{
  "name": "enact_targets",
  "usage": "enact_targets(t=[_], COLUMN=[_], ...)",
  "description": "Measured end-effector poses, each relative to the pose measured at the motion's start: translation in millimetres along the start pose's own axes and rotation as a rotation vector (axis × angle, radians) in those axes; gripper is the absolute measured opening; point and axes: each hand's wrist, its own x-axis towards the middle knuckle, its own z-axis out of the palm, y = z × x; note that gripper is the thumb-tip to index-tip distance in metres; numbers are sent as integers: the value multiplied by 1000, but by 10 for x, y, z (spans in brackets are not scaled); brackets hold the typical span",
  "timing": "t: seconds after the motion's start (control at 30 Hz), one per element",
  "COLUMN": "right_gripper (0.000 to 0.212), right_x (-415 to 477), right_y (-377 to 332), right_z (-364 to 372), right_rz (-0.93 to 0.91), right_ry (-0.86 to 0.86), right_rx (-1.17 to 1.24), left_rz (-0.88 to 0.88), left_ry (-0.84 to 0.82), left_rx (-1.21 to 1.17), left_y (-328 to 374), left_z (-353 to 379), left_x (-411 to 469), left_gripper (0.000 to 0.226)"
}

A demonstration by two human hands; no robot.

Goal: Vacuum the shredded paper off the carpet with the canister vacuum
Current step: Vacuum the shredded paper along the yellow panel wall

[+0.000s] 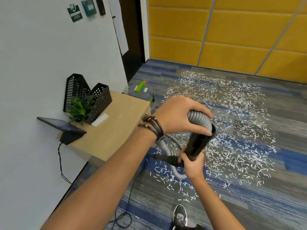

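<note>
The left hand (181, 115) curls round the grey hose (197, 117) at the black tube (199, 141); the right hand (191, 165) grips the tube's lower end; paper (232, 122) litters the carpet (265, 205).

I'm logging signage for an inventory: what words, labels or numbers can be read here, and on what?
Nothing here is legible.
On the dark green wall sign: white lettering, too blurred to read.
On the teal wall box: a pale panel, too blurred to read.
On the canister vacuum: red and white stickers, too small to read.

Fern (79, 108), mesh trays (101, 97), tablet (61, 126) on cabinet (116, 130)
</note>
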Motion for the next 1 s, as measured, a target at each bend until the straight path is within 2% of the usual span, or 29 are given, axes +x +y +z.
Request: enact_targets(t=[0.1, 0.27, 0.5, 0.7, 0.83, 1.0], right_gripper=[10, 15, 15, 15, 18, 15], right_x=[-82, -156, -109, 9, 81, 121], right_y=[-43, -156, -226, -331, -412, -342], right_z=[32, -29, -55, -135, -194, -205], right_rz=[-3, -4, -40, -29, -60, -47], right_ry=[-52, -154, -55, -189, -192, -211], right_rx=[8, 39, 4, 5, 29, -14], left_rz=[18, 58, 57, 14, -21, -17], left_ry=[-12, -24, 91, 111, 176, 137], left_rx=[-5, 88, 72, 6, 11, 4], left_y=[32, 96, 156, 132, 169, 154], left_z=[-109, -256, -174, -270, -301, -261], left_x=[-72, -70, -99, -114, -61, -46], left_gripper=[40, 44, 43, 42, 42, 41])
